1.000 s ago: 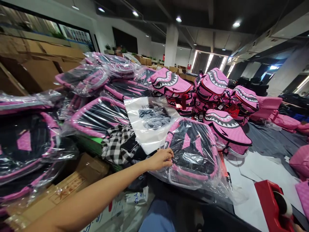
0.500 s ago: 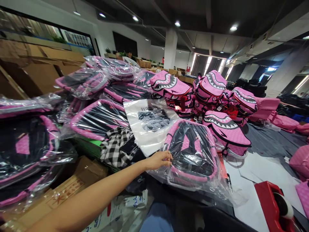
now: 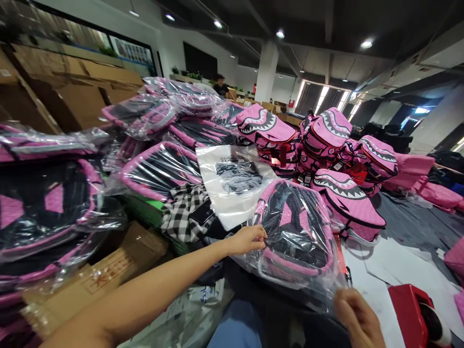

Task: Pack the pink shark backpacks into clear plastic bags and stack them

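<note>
In front of me lies a pink and black backpack (image 3: 290,263), back panel up, inside a clear plastic bag (image 3: 250,268). My left hand (image 3: 250,240) reaches across to its left side, fingers pinched on the plastic. At the lower right, my right hand (image 3: 357,316) is curled near the bag's right corner and slightly blurred. Whether film sits between its fingers is hidden. A white printed plastic bag (image 3: 217,193) lies just behind the wrapped backpack, beside a black-and-white checked cloth (image 3: 181,212).
Wrapped backpacks (image 3: 163,166) are piled at the left and back. Unwrapped pink backpacks with shark-mouth prints (image 3: 348,198) stand at the right. A red tape dispenser (image 3: 408,314) sits by white sheets (image 3: 395,266). Cardboard (image 3: 108,270) lies lower left. A person (image 3: 220,87) is far back.
My right hand has come into view at the lower right. My left hand keeps its pinch on the plastic. The whole view has shifted, so things appear farther right.
</note>
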`<state>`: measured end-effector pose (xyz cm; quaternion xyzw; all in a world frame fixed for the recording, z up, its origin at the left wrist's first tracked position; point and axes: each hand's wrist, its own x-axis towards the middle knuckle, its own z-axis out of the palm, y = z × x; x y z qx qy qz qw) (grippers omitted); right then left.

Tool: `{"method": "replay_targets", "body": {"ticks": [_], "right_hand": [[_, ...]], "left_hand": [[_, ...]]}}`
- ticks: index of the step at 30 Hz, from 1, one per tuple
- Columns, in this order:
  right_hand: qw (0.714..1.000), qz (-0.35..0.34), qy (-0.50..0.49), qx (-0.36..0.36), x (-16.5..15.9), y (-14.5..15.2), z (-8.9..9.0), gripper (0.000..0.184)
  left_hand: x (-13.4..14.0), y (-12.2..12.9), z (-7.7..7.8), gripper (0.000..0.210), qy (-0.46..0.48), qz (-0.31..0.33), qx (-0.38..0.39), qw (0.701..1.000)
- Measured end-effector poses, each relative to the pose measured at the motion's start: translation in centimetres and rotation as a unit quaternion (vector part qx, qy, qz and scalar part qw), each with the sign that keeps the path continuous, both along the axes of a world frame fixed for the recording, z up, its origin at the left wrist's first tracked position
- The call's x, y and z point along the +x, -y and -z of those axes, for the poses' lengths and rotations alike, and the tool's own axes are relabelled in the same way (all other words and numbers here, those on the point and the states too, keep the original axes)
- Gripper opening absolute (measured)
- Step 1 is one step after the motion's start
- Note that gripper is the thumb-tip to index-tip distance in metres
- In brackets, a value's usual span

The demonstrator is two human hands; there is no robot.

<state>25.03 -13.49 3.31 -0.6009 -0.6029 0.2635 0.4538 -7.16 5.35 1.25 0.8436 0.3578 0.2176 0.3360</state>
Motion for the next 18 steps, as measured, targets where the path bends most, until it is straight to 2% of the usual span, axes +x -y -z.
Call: {"method": "replay_targets", "body": {"ticks": [1, 3, 4, 6, 7, 8, 10, 12, 15, 17, 18], "right_hand": [[0.991, -0.109, 0.072, 0.007, -2.1, -2.4, -1.2, 0.032], [0.95, -0.24, 0.192, 0.061, -6.3, -7.5, -3.3, 0.03], [0.918, -0.293, 0.255, 0.078, -8.2, -10.0, -3.9, 0.026], [0.859, -0.346, 0.369, 0.076, -10.9, -14.2, -4.4, 0.018], [0.84, -0.349, 0.411, 0.061, -11.7, -15.8, -4.3, 0.015], [0.832, -0.337, 0.439, 0.04, -12.0, -17.0, -4.1, 0.013], [0.844, -0.284, 0.454, -0.01, -11.5, -18.4, -3.6, 0.018], [0.873, -0.212, 0.438, -0.033, -10.3, -18.3, -3.4, 0.021], [0.9, -0.124, 0.414, 0.05, -9.2, -16.5, -3.3, 0.017], [0.901, -0.127, 0.403, 0.098, -9.8, -15.1, -3.0, 0.016], [0.899, -0.141, 0.405, 0.087, -10.4, -14.5, -2.7, 0.016]], "left_hand": [[0.1, 0.0, -0.1, 0.014, -0.003, -0.002, 0.001, 1.0], [0.2, 0.0, -0.2, 0.015, -0.008, -0.007, 0.003, 1.0], [0.3, 0.0, -0.3, 0.015, -0.011, -0.01, 0.005, 1.0], [0.3, 0.1, -0.4, 0.014, -0.017, -0.015, 0.01, 1.0], [0.4, 0.1, -0.4, 0.013, -0.019, -0.016, 0.011, 1.0], [0.4, 0.0, -0.4, 0.012, -0.021, -0.018, 0.013, 1.0], [0.4, 0.0, -0.3, 0.008, -0.021, -0.018, 0.014, 1.0], [0.3, -0.1, -0.2, 0.006, -0.016, -0.017, 0.014, 1.0], [0.2, -0.3, -0.2, 0.007, -0.008, -0.014, 0.01, 1.0], [0.1, -0.4, -0.1, 0.008, -0.004, -0.012, 0.004, 1.0], [0.1, -0.3, 0.0, 0.009, -0.003, -0.012, 0.001, 1.0]]}}
